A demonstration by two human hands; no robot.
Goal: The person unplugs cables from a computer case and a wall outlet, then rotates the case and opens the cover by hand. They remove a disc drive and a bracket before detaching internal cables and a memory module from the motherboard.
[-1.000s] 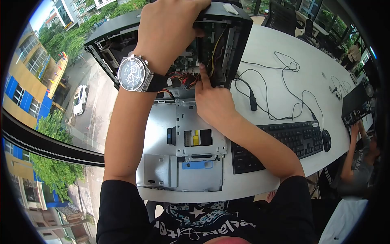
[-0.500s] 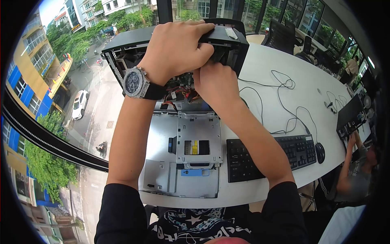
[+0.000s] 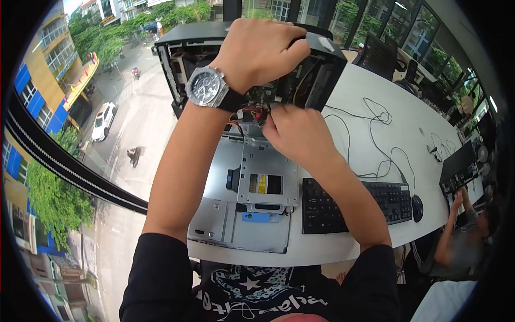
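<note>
An opened black desktop computer case [image 3: 188, 59] stands tilted on the white table [image 3: 370, 102], its inside facing me. My left hand [image 3: 263, 51], with a wristwatch on the wrist, grips the case's top edge. My right hand [image 3: 295, 134] is closed at the lower opening, fingers among the red and yellow cables [image 3: 252, 114]; what the fingers pinch is hidden. In front of the case lies a grey metal drive cage [image 3: 265, 180] on a removed metal side panel [image 3: 214, 214].
A black keyboard [image 3: 354, 206] and mouse [image 3: 417, 207] lie to the right, with loose black cables [image 3: 375, 139] behind them. At the far right another person [image 3: 456, 236] handles a second computer part [image 3: 456, 169]. A window with a street far below is on the left.
The case has been tipped more upright and shifted right. My right hand drew back from deep inside the case to its lower opening.
</note>
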